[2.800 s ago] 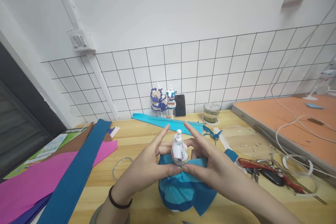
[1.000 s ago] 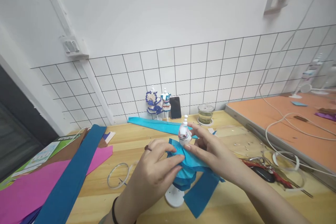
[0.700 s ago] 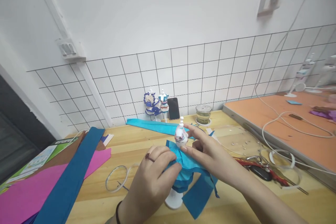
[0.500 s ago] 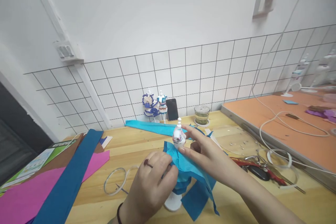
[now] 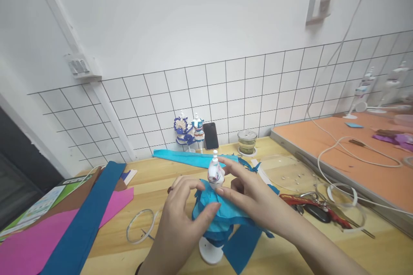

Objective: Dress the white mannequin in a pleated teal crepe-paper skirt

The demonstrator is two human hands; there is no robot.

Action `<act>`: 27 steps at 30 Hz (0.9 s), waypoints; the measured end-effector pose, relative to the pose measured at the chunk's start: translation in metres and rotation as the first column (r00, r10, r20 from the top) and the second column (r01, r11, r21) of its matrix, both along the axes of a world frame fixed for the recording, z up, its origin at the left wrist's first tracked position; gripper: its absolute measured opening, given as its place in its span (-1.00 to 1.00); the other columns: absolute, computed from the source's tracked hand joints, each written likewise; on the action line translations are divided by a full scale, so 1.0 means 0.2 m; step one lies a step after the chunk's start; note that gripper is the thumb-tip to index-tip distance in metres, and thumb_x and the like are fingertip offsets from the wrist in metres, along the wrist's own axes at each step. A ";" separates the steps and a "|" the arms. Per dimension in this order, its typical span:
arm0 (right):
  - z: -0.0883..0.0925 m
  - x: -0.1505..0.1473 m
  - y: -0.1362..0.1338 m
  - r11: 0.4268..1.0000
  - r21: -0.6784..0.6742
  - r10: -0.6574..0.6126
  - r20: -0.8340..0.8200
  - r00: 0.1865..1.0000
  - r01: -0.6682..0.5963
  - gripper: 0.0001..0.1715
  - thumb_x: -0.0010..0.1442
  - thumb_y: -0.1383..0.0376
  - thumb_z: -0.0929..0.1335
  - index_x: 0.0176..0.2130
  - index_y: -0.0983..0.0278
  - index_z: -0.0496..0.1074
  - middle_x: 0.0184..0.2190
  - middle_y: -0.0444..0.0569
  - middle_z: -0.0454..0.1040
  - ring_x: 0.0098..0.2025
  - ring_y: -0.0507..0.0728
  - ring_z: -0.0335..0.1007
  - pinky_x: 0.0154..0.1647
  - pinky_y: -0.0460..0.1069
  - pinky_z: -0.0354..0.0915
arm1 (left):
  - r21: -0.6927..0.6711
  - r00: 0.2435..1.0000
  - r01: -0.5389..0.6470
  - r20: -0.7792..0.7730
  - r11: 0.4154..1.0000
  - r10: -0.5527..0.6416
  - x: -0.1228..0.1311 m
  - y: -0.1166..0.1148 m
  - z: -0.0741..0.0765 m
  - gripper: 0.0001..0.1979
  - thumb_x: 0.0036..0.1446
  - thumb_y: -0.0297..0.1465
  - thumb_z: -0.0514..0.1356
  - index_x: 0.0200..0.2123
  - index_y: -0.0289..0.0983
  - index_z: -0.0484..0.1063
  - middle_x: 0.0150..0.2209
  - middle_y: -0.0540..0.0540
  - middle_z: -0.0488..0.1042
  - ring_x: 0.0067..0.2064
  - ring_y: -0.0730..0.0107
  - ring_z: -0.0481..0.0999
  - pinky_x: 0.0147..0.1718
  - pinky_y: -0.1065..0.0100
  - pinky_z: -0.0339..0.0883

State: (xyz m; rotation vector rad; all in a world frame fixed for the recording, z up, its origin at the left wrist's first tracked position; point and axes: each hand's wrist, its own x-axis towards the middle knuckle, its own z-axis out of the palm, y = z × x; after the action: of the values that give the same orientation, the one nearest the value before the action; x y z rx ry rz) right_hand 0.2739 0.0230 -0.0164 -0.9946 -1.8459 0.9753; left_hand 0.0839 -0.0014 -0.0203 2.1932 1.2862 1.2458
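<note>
A miniature white dress form (image 5: 214,176) with coloured marks on its torso stands on a round white base (image 5: 211,251) in front of me. A light-blue crepe paper skirt (image 5: 209,210) spreads from its waist, with darker blue layers beneath. My right hand (image 5: 248,195) grips the dress form, thumb at the waist and index finger behind the torso. My left hand (image 5: 187,219) is open at the skirt's left side, fingers and thumb apart, the thumb over the paper. A dark-blue paper strip (image 5: 241,247) hangs down at the skirt's right.
Dark-blue (image 5: 84,215) and pink paper (image 5: 38,240) lie at the left beside a tape ring (image 5: 140,225). Behind are a light-blue strip (image 5: 180,157), decorated dress forms (image 5: 185,131), a phone (image 5: 211,135) and a lidded glass jar (image 5: 247,142). Keys (image 5: 318,212) and an orange board (image 5: 348,150) are right.
My left hand has let go of the skirt's paper edge and opened, moving slightly left. The light-blue paper now lies lower around the form. My right hand keeps its hold.
</note>
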 end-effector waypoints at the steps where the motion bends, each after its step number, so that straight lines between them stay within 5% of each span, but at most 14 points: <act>1: 0.00 0.00 -0.01 1.000 0.004 0.006 0.006 1.000 -0.006 -0.47 0.26 0.22 0.31 0.17 -0.02 0.12 -0.19 -0.15 0.33 -0.54 -0.06 0.13 -0.59 -0.13 0.08 | -0.105 0.997 -0.039 0.056 0.994 0.045 0.00 0.00 0.00 -0.84 0.08 -0.34 0.21 -0.29 -0.15 0.26 -0.20 -0.05 0.42 -0.06 0.18 0.37 -0.10 0.15 0.25; 6: -0.01 -0.02 -0.03 1.000 -0.003 0.012 0.049 0.999 -0.012 -0.40 0.25 0.24 0.31 0.21 0.00 0.09 -0.29 -0.17 0.32 -0.50 -0.03 0.14 -0.55 -0.12 0.09 | -0.374 0.986 -0.004 0.151 0.927 0.065 0.03 0.01 0.00 -0.76 0.00 -0.29 0.26 -0.25 -0.15 0.30 -0.16 -0.01 0.44 -0.03 0.19 0.37 -0.08 0.22 0.25; 13: 0.02 0.01 -0.05 0.991 -0.110 0.085 0.073 0.994 -0.077 -0.37 0.26 0.19 0.28 0.27 0.05 0.04 -0.51 -0.23 0.19 -0.47 0.02 0.16 -0.48 -0.10 0.14 | -0.406 0.983 0.051 0.179 0.913 0.025 0.02 0.01 0.04 -0.87 0.02 -0.34 0.22 -0.35 -0.19 0.33 -0.27 0.02 0.47 -0.13 0.26 0.40 -0.11 0.30 0.23; 22: 0.03 0.01 -0.07 0.997 -0.046 0.071 0.149 0.986 -0.065 -0.25 0.19 0.34 0.30 0.29 0.00 0.01 -0.38 -0.16 0.29 -0.41 0.03 0.21 -0.40 -0.08 0.20 | -0.436 0.972 0.122 0.232 0.892 -0.020 -0.01 0.03 0.01 -0.87 0.01 -0.35 0.24 -0.34 -0.20 0.36 -0.24 -0.02 0.50 -0.09 0.22 0.40 -0.07 0.25 0.23; 27: 0.01 0.01 -0.07 0.999 -0.006 0.049 0.160 0.986 -0.049 -0.25 0.19 0.37 0.28 0.28 -0.06 0.01 -0.16 -0.11 0.37 -0.40 0.02 0.21 -0.41 -0.08 0.21 | -0.370 0.992 0.067 0.126 0.927 -0.021 -0.03 0.04 0.01 -0.88 0.02 -0.36 0.24 -0.32 -0.18 0.39 -0.23 -0.01 0.51 -0.06 0.20 0.38 -0.02 0.22 0.20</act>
State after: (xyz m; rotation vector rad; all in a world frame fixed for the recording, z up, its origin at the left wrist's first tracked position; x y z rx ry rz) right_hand 0.2749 0.0089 -0.0147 -1.0598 -2.0097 0.9503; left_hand 0.0780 0.0065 -0.0181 1.8394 1.2944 1.0003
